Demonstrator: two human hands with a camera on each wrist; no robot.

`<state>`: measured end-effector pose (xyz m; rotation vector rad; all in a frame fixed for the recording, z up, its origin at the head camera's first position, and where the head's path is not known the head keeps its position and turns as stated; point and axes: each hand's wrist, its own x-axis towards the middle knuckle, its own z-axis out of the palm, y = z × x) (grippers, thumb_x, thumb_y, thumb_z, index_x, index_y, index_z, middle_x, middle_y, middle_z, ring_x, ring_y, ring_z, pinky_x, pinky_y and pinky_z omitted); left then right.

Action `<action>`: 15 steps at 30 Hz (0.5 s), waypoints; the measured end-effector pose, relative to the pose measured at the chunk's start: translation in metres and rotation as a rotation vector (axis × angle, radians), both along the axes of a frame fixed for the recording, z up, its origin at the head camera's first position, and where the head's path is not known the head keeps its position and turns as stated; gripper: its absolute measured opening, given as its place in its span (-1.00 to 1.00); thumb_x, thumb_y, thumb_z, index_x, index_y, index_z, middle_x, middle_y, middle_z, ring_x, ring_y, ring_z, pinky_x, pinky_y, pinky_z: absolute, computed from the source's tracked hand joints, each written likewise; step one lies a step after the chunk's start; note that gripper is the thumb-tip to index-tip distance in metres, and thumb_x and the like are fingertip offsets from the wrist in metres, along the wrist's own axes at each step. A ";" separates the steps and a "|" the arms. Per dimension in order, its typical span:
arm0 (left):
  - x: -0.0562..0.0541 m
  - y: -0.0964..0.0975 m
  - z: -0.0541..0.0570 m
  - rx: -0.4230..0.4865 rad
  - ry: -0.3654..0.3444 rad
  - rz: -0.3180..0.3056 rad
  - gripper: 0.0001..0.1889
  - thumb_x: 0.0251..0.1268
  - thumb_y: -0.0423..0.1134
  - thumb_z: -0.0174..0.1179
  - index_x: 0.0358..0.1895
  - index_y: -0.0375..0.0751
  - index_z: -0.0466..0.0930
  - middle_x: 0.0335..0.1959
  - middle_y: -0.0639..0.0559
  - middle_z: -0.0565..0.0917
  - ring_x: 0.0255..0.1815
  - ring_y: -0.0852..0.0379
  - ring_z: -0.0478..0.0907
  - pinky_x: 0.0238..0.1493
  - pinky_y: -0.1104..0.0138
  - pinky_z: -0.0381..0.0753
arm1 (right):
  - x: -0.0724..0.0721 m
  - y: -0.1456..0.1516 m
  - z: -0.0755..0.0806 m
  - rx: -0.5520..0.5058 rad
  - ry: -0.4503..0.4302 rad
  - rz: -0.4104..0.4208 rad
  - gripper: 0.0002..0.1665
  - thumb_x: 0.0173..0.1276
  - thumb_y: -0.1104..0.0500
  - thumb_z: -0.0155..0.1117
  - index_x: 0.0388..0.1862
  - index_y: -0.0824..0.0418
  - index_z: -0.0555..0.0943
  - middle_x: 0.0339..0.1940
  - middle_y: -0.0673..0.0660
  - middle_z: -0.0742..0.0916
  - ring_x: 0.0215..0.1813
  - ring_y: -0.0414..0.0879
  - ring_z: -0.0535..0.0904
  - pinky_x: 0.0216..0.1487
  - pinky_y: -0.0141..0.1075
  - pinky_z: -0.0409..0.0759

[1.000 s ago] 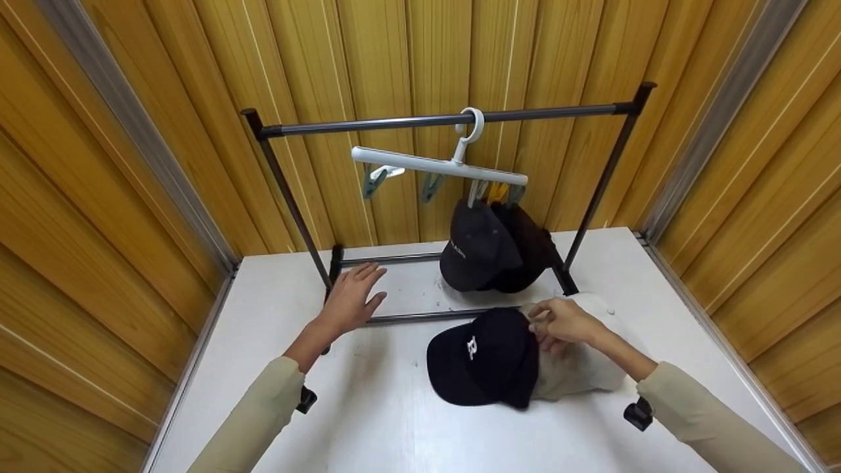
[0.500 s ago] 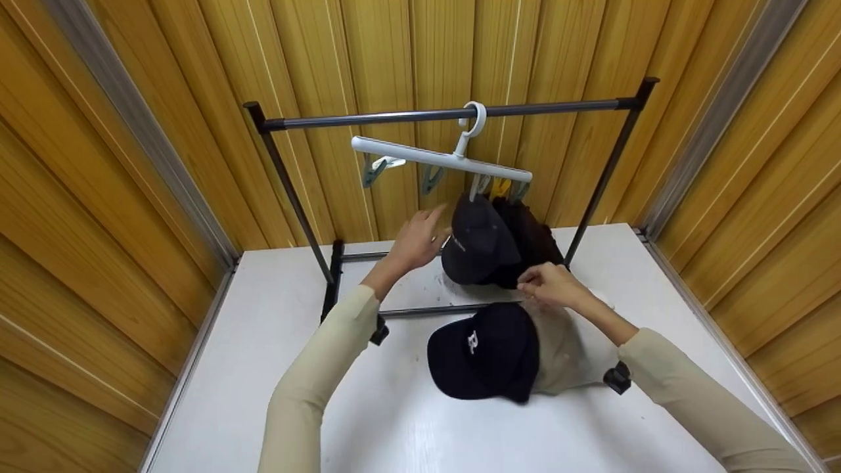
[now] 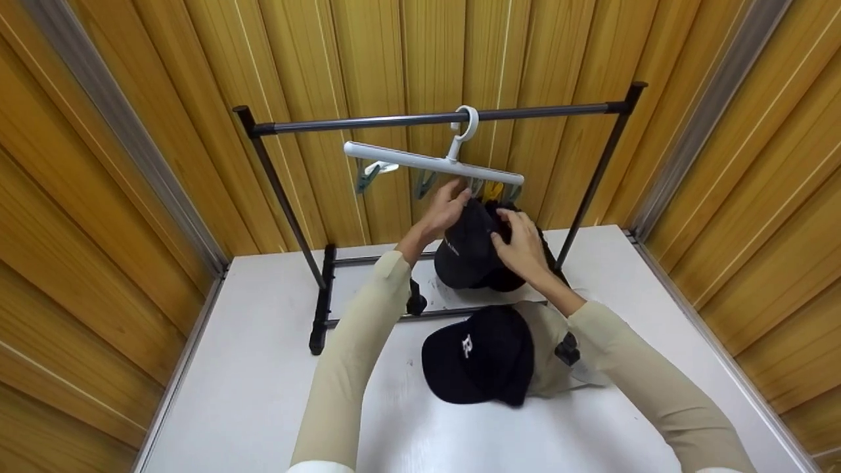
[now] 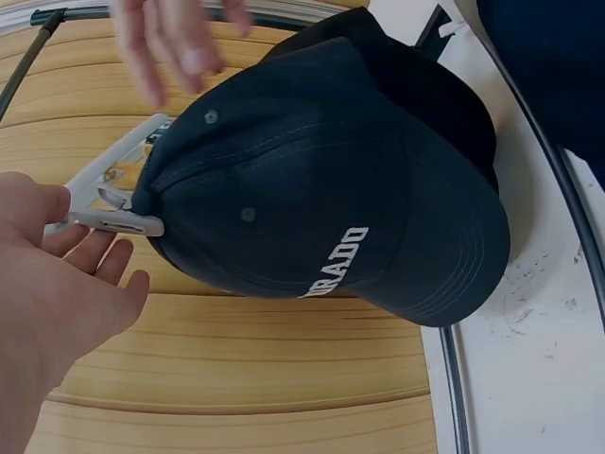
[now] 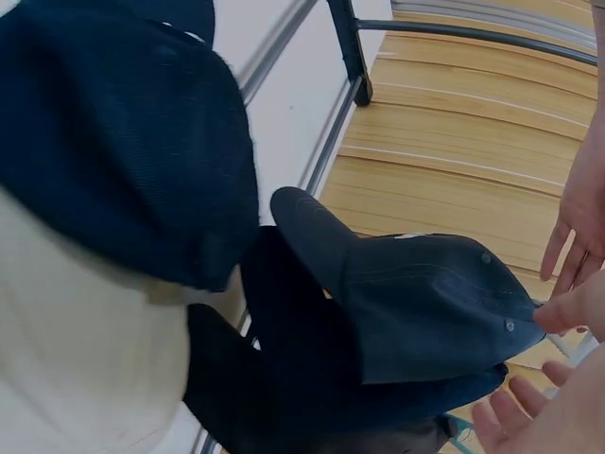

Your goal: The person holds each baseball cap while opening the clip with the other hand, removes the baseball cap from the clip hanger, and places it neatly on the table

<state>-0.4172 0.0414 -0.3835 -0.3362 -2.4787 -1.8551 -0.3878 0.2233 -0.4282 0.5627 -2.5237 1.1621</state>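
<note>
My left hand [image 3: 448, 209] holds a pale clip [image 4: 118, 222] between thumb and fingers. That clip grips the crown of a dark cap [image 4: 284, 180] with white lettering. The cap hangs from the white hanger [image 3: 420, 159], with more dark caps behind it. My right hand [image 3: 523, 248] is at the right side of the hanging cap, fingers spread and slightly bent. In the right wrist view its thumb [image 5: 572, 312] is close to the crown; whether it touches cannot be told. A yellow clip [image 3: 493, 191] and green clips [image 3: 426, 184] also hang on the hanger.
The hanger hooks over the dark rail [image 3: 368, 123] of a rack on a white table [image 3: 263, 368]. In front of the rack lies a navy cap [image 3: 483, 358] with a white letter, beside a beige cap [image 3: 550, 345] and a whitish one. Wood-patterned walls [image 3: 158, 144] stand around.
My left hand has moved right and up from the rack's left side to the clip and taken hold of it. My right hand has left the table caps and risen to the hanging cap.
</note>
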 end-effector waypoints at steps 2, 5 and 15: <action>-0.001 0.000 -0.002 0.031 0.011 -0.001 -0.53 0.57 -0.23 -0.16 0.44 -0.29 0.21 0.34 -0.17 0.43 0.31 0.05 0.41 0.33 0.27 0.40 | -0.004 -0.007 0.002 -0.019 0.001 0.000 -0.47 0.32 0.27 0.22 0.28 0.35 0.46 0.14 0.31 0.59 0.19 0.17 0.49 0.27 -0.03 0.40; -0.002 -0.001 -0.003 0.046 0.021 0.036 -0.59 0.55 -0.24 -0.13 0.35 -0.29 0.36 0.20 -0.16 0.54 0.12 0.11 0.47 0.18 0.31 0.45 | -0.008 -0.014 0.003 -0.028 -0.013 0.028 -0.48 0.37 0.26 0.18 0.29 0.37 0.44 0.18 0.34 0.59 0.24 0.19 0.49 0.32 -0.02 0.39; -0.006 -0.003 -0.011 0.168 0.034 0.066 -0.74 0.54 -0.24 -0.10 0.17 -0.23 0.33 0.00 0.03 0.48 0.01 0.20 0.40 0.00 0.48 0.36 | -0.013 -0.026 0.002 -0.051 -0.082 0.084 -0.59 0.48 0.19 0.08 0.24 0.29 0.50 0.20 0.28 0.63 0.27 0.15 0.51 0.31 -0.02 0.41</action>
